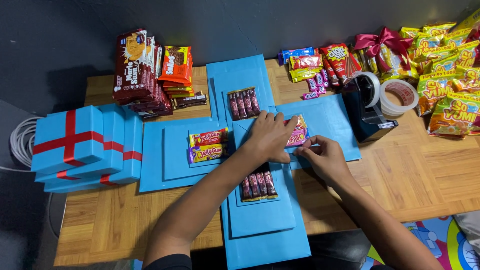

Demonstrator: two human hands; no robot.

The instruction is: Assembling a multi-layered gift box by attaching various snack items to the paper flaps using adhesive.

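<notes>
Left hand (270, 136) — bare, no ring, glove or watch visible | Right hand (324, 158) — bare, likewise unadorned | Forearms — uncovered along their whole visible length, no bracelet or band | Left upper arm — edge of a dark, short sleeve at the bottom of the view

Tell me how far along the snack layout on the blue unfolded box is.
Done: the far flap, left flap and near flap each carry snack packets. In hand: the left hand presses packets onto the right flap while the right hand works at their edge. Left: the outer blue panels are bare, and piles of snacks remain on the table.
</notes>
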